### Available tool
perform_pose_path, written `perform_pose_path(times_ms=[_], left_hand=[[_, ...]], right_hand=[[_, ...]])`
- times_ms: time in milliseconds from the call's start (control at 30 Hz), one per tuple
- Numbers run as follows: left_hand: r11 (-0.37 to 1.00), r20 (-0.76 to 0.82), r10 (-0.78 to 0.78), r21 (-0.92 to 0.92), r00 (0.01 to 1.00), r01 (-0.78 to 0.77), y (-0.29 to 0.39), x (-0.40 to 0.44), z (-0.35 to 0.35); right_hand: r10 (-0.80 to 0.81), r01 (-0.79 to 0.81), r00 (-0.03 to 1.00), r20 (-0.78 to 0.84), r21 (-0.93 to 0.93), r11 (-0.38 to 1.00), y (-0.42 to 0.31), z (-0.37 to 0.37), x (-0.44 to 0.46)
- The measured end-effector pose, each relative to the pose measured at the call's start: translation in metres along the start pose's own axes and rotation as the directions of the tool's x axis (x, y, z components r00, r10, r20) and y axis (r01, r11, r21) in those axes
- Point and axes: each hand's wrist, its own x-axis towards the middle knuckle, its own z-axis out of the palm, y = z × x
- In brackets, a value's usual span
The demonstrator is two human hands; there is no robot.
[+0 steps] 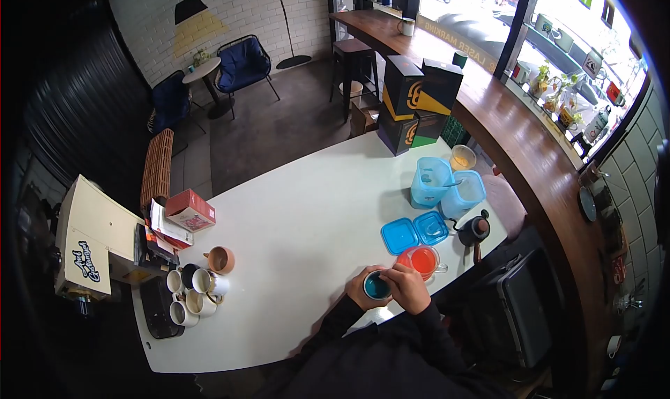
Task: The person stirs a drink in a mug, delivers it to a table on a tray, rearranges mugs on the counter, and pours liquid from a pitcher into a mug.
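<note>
My left hand (358, 288) is wrapped round a small cup (377, 286) with a teal inside, near the table's front edge. Over the cup's right rim, the fingers of my right hand (410, 287) are pinched together; whatever they grip is hidden or too small to make out. Just beyond that hand stands a clear glass mug (423, 261) of red liquid, its handle pointing right. Two blue lids (400, 237) lie flat behind the mug. Farther back are two light-blue plastic containers (430, 182), with a spoon handle (452, 184) showing between them.
A dark kettle (477, 229) with a wooden handle stands at the table's right edge. Black boxes (419, 106) are stacked at the far corner, near a tub (462, 158). Several mugs (199, 294) and a red box (190, 210) occupy the left side of the white table (293, 259).
</note>
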Motion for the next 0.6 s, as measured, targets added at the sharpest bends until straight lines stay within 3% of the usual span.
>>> perform_pose_path(times_ms=[467, 600], left_hand=[[0.996, 0.062, -0.062, -0.062, 0.996, 0.065, 0.0, -0.001, -0.005], [0.999, 0.044, -0.016, -0.039, 0.999, 0.018, -0.004, -0.001, -0.003]], right_hand=[[-0.028, 0.027, 0.998, 0.053, 0.016, 1.0, -0.004, 0.005, 0.0], [-0.04, 0.035, 0.996, 0.079, 0.056, 0.998, -0.003, 0.007, -0.002]])
